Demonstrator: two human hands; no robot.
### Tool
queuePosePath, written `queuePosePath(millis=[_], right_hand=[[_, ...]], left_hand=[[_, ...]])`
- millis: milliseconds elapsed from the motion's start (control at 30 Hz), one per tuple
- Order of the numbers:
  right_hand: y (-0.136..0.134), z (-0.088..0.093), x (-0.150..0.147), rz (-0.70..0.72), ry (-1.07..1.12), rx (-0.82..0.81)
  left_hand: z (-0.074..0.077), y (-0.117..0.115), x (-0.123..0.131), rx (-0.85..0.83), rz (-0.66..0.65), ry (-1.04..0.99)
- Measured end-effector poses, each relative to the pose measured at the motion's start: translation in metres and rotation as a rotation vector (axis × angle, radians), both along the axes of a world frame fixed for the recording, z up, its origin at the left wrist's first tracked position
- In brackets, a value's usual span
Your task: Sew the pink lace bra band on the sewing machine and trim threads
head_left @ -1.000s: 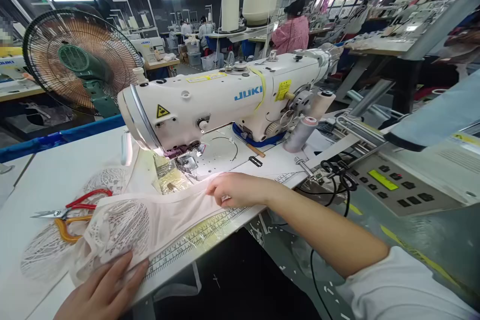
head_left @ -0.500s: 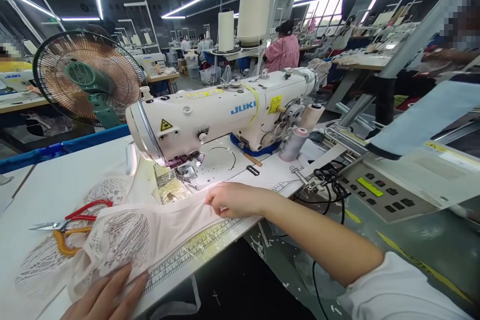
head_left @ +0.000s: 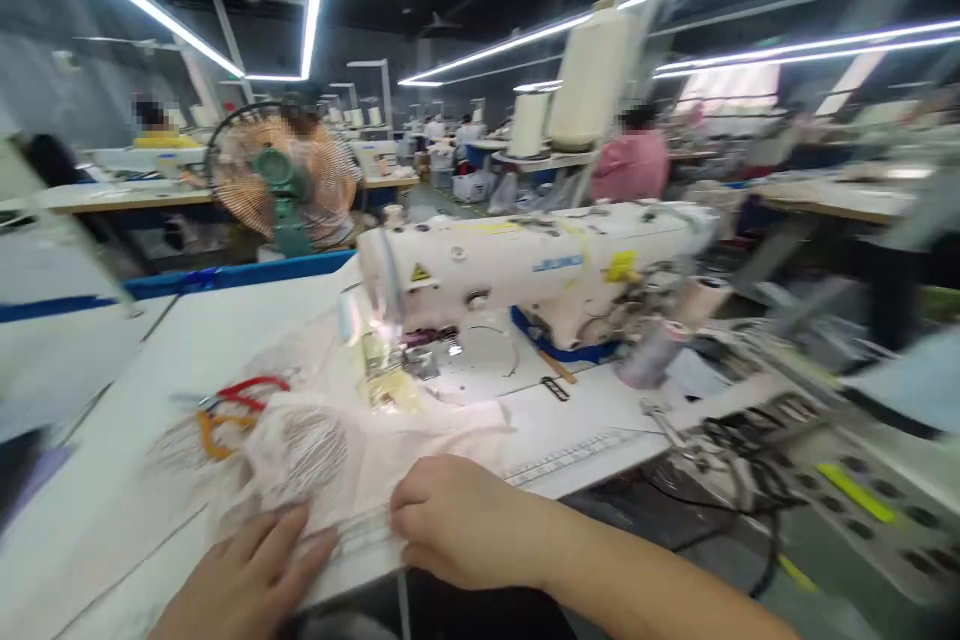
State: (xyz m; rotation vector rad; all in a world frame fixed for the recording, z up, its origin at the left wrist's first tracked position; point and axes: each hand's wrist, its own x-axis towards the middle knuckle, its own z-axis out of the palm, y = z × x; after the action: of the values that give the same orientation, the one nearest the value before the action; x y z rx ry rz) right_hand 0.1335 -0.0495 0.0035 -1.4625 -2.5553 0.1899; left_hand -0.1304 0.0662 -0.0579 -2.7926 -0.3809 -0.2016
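The view is motion-blurred. A pale pink lace garment (head_left: 360, 445) lies on the white sewing table (head_left: 225, 330) in front of the white sewing machine (head_left: 525, 265). My right hand (head_left: 457, 520) rests on the garment's near edge at the table's front, fingers curled and seeming to pinch the fabric. My left hand (head_left: 251, 575) lies flat beside it, fingers spread on the cloth's lower left part. The two hands sit close together.
Red-handled and orange-handled scissors (head_left: 236, 400) lie left of the garment. A standing fan (head_left: 281, 175) is behind the table. Thread cones (head_left: 592, 80) rise behind the machine. A control panel (head_left: 840, 490) and black cables (head_left: 739, 450) sit at right. Other people work at far tables.
My right hand has pulled back from near the needle to the table's front edge, close to my left hand. The camera has swung left and back, blurring the view.
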Motion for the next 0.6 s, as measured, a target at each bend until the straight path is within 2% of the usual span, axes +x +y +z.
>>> queuePosePath(millis=[100, 167, 433, 600], right_hand=[[0.001, -0.013, -0.020, 0.013, 0.059, 0.035], [0.005, -0.021, -0.027, 0.027, 0.058, 0.059], [0.014, -0.033, -0.039, 0.059, -0.005, 0.162], [0.021, -0.034, -0.042, 0.053, -0.019, 0.114]], left_hand=[[0.029, -0.023, 0.010, -0.105, 0.102, 0.090], [0.037, -0.029, 0.014, -0.157, 0.124, 0.104], [0.032, -0.035, 0.008, -0.156, 0.112, 0.063], [0.031, -0.034, 0.009, -0.173, 0.101, 0.042]])
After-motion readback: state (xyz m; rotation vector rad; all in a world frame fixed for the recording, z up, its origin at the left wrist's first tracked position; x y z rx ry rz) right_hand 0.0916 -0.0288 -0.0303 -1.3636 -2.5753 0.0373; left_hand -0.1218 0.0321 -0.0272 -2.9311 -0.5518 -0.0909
